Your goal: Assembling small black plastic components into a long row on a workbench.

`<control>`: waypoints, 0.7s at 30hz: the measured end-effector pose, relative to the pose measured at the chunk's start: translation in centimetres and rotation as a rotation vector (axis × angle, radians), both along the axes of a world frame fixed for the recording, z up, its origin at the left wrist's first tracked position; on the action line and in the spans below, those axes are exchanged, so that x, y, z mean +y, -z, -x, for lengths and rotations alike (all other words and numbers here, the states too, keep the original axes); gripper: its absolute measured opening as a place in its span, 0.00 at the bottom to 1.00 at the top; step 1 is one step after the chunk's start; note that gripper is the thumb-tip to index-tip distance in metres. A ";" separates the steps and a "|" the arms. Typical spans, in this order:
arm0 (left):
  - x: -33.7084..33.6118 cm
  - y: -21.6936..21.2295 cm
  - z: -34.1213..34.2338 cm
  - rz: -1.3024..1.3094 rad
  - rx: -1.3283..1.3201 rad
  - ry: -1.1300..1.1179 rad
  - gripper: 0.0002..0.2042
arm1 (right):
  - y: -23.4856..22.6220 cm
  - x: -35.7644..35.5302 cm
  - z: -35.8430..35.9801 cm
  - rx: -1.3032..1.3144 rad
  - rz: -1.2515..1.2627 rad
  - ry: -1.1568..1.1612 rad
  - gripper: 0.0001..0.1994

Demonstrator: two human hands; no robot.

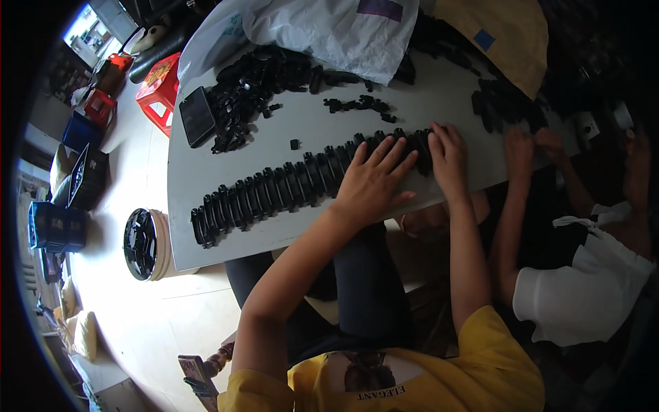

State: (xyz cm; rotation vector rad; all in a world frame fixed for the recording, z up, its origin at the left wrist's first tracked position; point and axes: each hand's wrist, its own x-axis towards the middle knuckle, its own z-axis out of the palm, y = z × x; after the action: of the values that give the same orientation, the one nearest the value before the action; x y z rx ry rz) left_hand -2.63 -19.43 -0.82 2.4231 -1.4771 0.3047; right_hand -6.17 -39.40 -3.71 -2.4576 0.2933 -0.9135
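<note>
A long row of black curved plastic parts (278, 187) stands side by side across the white table (226, 257), running from the near left toward the middle. My left hand (374, 172) lies flat with fingers spread over the right part of this row. At the row's right end my right hand (449, 154) rests with its fingers stretched out against the last black parts (420, 147). Neither hand grips a part that I can make out. Beyond the row lie a few small black pieces (360, 104) and one lone black piece (295, 144).
A heap of black parts (254, 96) and a dark phone (197, 117) lie at the far left, below a white plastic bag (329, 34). A brown bag (504, 34) is at the back right. Another person's hands (519, 147) work at right. A bucket (161, 244) stands left.
</note>
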 end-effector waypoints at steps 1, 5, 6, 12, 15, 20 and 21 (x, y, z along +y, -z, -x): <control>0.4 0.1 0.1 0.017 -0.030 -0.011 0.32 | 0.1 0.6 0.1 0.002 -0.003 -0.002 0.17; 1.5 0.0 0.1 0.019 -0.070 -0.023 0.32 | -0.2 2.4 0.7 0.085 -0.047 0.004 0.19; 1.7 0.0 0.2 0.002 -0.063 -0.020 0.32 | -0.1 2.6 0.8 0.091 0.000 0.007 0.19; 3.3 -0.9 0.0 -0.070 -0.011 -0.010 0.33 | -2.4 2.0 2.4 0.104 -0.389 -0.209 0.22; 2.5 -1.0 0.2 -0.058 -0.009 -0.012 0.34 | -1.6 0.4 3.6 0.090 -0.490 -0.267 0.26; -0.6 -0.6 0.0 0.020 0.005 -0.151 0.35 | -2.2 1.0 4.2 0.172 -0.279 -0.329 0.32; -0.9 -0.3 -0.2 0.019 0.006 -0.151 0.35 | -2.1 1.3 4.1 0.199 -0.214 -0.308 0.34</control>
State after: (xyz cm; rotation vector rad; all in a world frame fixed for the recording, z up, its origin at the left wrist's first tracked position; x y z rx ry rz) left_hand -2.41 -20.36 -0.53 2.5233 -1.2848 0.3415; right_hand -10.27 -38.14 -1.58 -2.3109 0.0699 -0.4832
